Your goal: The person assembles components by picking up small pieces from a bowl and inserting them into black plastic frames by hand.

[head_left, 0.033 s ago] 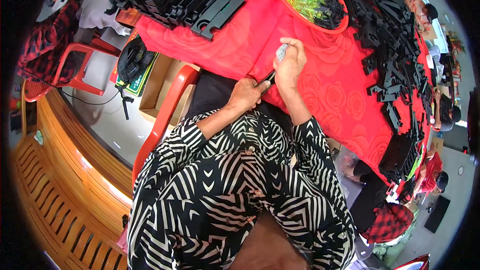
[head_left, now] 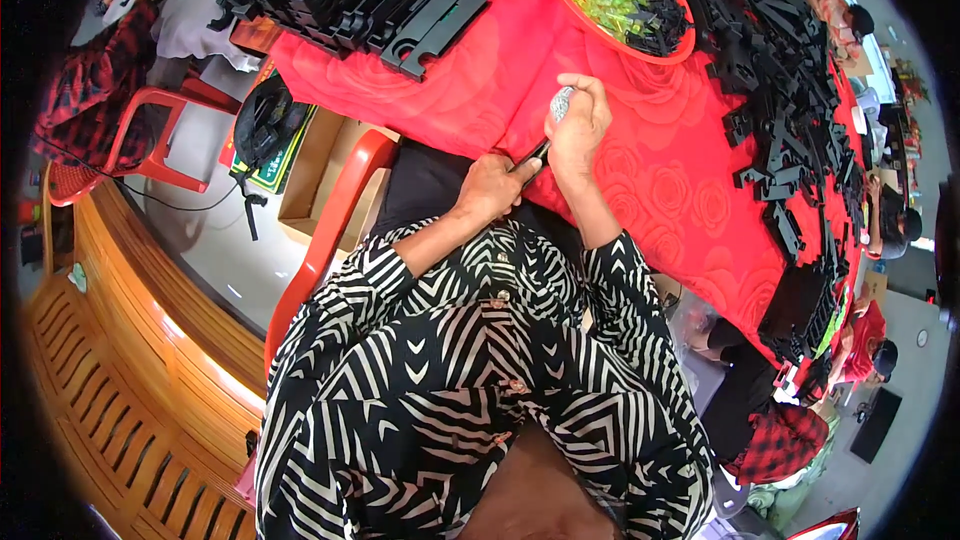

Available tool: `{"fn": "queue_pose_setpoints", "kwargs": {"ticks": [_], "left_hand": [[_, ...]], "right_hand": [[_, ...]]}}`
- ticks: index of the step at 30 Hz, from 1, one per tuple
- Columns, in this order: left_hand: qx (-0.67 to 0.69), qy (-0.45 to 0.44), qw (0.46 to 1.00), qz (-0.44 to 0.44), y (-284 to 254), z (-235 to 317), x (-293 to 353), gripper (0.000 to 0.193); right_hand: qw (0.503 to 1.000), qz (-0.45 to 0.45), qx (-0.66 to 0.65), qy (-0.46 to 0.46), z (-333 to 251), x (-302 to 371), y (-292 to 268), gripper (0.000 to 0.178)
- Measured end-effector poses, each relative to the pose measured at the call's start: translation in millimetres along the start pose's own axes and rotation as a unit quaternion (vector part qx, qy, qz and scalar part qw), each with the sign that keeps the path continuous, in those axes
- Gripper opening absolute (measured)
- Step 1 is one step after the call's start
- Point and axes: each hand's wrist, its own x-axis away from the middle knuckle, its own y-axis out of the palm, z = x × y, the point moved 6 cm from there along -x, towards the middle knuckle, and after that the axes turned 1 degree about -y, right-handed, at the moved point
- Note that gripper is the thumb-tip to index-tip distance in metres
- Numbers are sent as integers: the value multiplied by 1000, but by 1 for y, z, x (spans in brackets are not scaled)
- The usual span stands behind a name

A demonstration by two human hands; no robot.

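Note:
My left hand (head_left: 490, 188) is closed round a narrow black plastic piece (head_left: 536, 157), just off the table's near edge. Most of that piece is hidden by my fingers. In my right hand (head_left: 580, 132) is something with a rounded, silver, foil-like end (head_left: 561, 104) showing above the thumb. The rest of it lies inside the fist, so its kind cannot be made out. The right hand's heel is close against the black piece; whether they touch is unclear. A red patterned cloth (head_left: 660, 180) covers the table beyond both hands.
A red bowl (head_left: 688, 45) holds yellow-green and black small parts. Long black plastic frames (head_left: 440, 25) are stacked at the far left. Loose black parts (head_left: 765, 90) heap along the right. A red chair (head_left: 330, 210) stands at my left, near a wooden bench (head_left: 150, 340). Other people sit nearby.

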Motion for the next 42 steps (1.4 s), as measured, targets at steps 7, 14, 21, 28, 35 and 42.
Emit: {"fn": "queue_pose_setpoints", "kwargs": {"ticks": [7,14,21,28,35,42], "left_hand": [[-30,57,998,18,6,-2,-17,47],[10,87,995,47,13,-12,-24,51],[19,84,994,62,15,-12,-21,48],[20,76,995,54,12,-7,-14,43],[67,108,991,-30,8,-7,-12,35],[121,80,984,-101,11,-9,-10,23]], "right_hand": [[988,49,61,-136,10,-10,-4,21],[953,74,179,-231,-12,2,9,19],[935,85,260,-226,-8,-1,11,17],[923,60,277,-259,-15,9,19,14],[995,26,-25,-97,-39,1,-3,20],[989,59,-122,-54,-25,12,-9,19]]}}
